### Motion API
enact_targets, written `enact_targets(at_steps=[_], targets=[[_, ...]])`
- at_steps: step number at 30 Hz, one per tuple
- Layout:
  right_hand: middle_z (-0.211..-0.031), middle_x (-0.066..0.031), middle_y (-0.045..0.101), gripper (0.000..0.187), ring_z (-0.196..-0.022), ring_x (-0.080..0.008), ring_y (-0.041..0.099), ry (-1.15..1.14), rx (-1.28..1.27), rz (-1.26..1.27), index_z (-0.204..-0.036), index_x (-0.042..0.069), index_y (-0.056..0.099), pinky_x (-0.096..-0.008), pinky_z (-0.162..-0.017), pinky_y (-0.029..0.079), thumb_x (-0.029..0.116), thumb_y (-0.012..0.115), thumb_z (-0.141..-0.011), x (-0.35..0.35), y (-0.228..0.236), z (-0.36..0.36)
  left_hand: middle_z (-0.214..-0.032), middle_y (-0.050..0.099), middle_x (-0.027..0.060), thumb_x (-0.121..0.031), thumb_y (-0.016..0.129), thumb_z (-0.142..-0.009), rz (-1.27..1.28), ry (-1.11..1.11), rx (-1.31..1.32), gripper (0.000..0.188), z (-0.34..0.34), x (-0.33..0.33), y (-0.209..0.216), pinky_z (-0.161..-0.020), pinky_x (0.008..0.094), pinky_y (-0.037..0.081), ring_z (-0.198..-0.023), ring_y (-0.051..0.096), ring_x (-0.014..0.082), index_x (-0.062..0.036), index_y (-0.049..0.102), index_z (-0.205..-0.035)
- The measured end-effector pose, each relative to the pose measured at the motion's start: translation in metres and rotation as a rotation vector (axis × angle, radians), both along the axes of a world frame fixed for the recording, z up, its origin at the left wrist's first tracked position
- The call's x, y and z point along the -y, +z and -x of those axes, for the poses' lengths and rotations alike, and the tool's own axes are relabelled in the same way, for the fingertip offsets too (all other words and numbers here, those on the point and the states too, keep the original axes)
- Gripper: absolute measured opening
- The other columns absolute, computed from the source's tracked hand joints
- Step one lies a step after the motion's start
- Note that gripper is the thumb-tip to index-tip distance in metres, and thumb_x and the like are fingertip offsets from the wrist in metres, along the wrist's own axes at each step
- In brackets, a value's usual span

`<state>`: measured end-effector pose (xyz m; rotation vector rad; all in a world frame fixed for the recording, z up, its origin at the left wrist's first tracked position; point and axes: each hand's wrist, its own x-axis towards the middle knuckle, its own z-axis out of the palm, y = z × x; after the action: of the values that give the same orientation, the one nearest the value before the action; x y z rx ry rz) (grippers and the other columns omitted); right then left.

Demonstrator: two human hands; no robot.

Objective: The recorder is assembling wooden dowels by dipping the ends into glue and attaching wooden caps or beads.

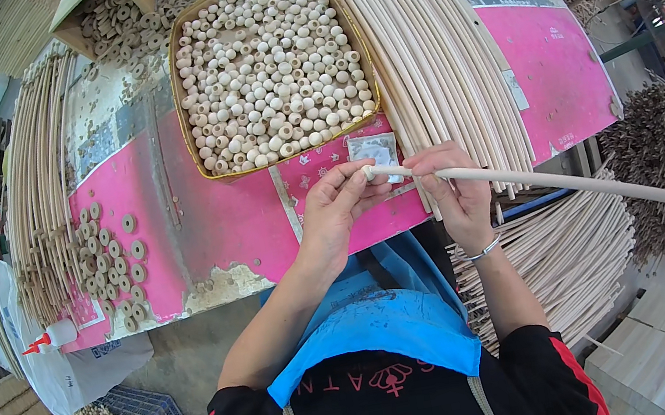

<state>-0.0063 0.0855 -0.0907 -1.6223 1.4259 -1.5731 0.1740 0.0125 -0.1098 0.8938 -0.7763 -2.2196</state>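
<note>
- Your left hand (340,197), at the centre of the frame, has thumb and fingers pinched around a small pale ball (369,172) at the tip of a rod; the narrow pinch probably suits so small a piece.
- Your right hand (451,191), just to the right, closes its fingers around that long pale rod (595,183) near its tip, likely to steady it there while its length runs off toward the right edge.
- Ball and rod tip meet over the table's near edge; whether the rod sits inside the ball's hole, you can't tell from here.
- The yellow-rimmed tray (255,169), upper centre, holds a great many loose wooden balls (264,68), many showing a hole; it seems set there to be within your reach.
- Beside it, upper right of centre, a row of rods (430,57) lies lengthwise, perhaps laid parallel so that single ones lift away easily.
- The wooden box (69,12) at the upper left has flat rings (109,24) in and around its mouth.
- More round rings (116,263) lie loose on the pink cover, left of centre.
- A clear packet (374,151) lies just beyond your fingers; its contents are unclear.
</note>
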Motion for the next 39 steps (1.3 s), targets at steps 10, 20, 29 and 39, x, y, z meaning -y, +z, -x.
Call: enact_targets(at_steps=[10,20,29,39], targets=[[-0.108,-0.0115,0.065,0.013,-0.094,-0.0135,0.061,-0.163,0.494,-0.011,-0.108,0.001,0.061,-0.0253,-0.082,0.05,0.012,0.055,-0.103,-0.016,-0.018,-0.023,-0.108,0.07,0.0109,-0.018,0.056,-0.104,0.326,-0.119,0.037,0.028,-0.003,0.007,0.003,-0.093,0.0339,0.057,-0.098,0.07,0.0192,0.0005,0.063,-0.123],[-0.092,-0.0011,0.067,0.032,-0.073,-0.0042,0.059,-0.033,0.601,-0.563,-0.125,0.0,0.062,-0.0205,-0.061,0.046,0.023,0.055,-0.104,-0.044,0.008,-0.016,-0.111,0.065,0.0082,-0.008,0.056,-0.101,0.355,0.194,0.19,0.036,0.034,0.0,0.015,-0.091,0.0331,0.057,-0.1,0.066,0.0163,-0.0005,0.052,-0.136],[-0.082,-0.0032,0.061,0.035,-0.08,-0.024,0.063,-0.59,-0.537,-0.346,-0.115,0.011,0.068,-0.0366,-0.074,0.049,0.024,0.074,-0.083,-0.187,0.006,0.066,-0.098,0.063,0.0067,-0.014,0.049,-0.105,0.545,0.015,0.148,0.034,0.0,0.067,0.047,-0.085,0.0319,0.058,-0.092,0.064,0.0148,0.0009,0.05,-0.136],[-0.082,-0.0087,0.066,0.02,-0.068,-0.0227,0.063,-0.494,0.044,-0.391,-0.11,0.005,0.071,-0.0317,-0.06,0.048,0.015,0.067,-0.093,-0.24,-0.058,0.028,-0.096,0.061,0.009,-0.017,0.042,-0.108,0.719,-0.219,0.024,0.02,0.063,0.081,0.071,-0.095,0.0364,0.053,-0.095,0.066,0.0217,-0.0019,0.054,-0.116]])
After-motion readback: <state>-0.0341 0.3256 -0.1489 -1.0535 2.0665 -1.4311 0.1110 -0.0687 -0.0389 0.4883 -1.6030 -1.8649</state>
